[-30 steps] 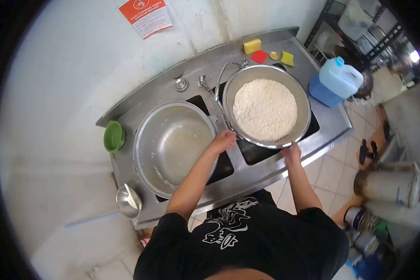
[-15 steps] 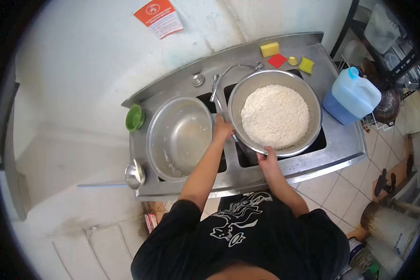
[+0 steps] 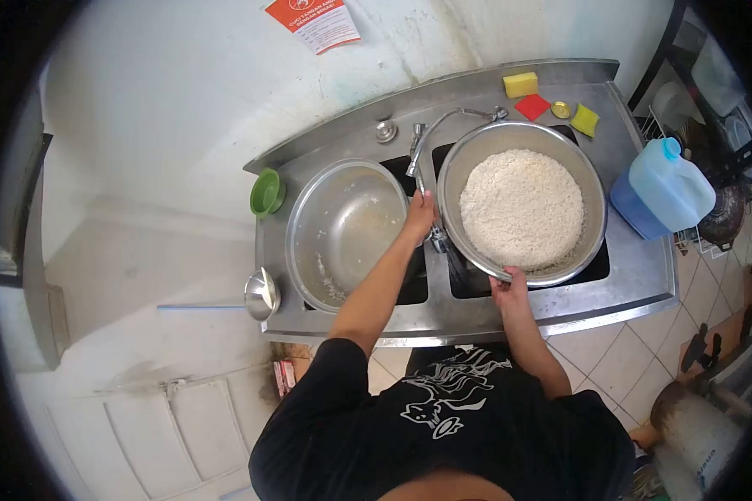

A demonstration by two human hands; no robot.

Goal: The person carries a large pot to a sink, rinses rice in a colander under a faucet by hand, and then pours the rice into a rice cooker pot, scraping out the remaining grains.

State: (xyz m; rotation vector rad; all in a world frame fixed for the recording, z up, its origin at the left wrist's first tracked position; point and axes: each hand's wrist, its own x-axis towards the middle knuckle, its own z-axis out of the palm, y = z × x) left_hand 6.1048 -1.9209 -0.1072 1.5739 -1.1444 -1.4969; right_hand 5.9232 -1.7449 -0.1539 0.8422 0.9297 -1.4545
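Note:
My left hand [image 3: 420, 219] is closed around the tap's spout [image 3: 419, 179] between two large steel basins. Just below that hand the tap's nozzle [image 3: 439, 241] shows, with faint streaks like running water under it. With its thumb over the rim, my right hand [image 3: 510, 285] grips the near edge of the right basin [image 3: 593, 219]. White grains that look like rice [image 3: 522, 209] fill much of this basin, which rests tilted over the sink opening. The left basin [image 3: 330, 242] holds a little cloudy liquid and scattered grains, and my left forearm crosses its right edge.
A green bowl [image 3: 267, 193] and a steel ladle-like bowl [image 3: 261, 296] sit at the counter's left end. Behind are a yellow sponge [image 3: 520, 84], a red cloth [image 3: 532, 106] and a yellow-green pad [image 3: 585, 120]. A jug of blue liquid [image 3: 662, 188] stands at right.
The whole view has shifted, so the scene sits further right. The tap's nozzle now points down beside the right basin, with streaks beneath it. My right hand keeps its hold on the rim.

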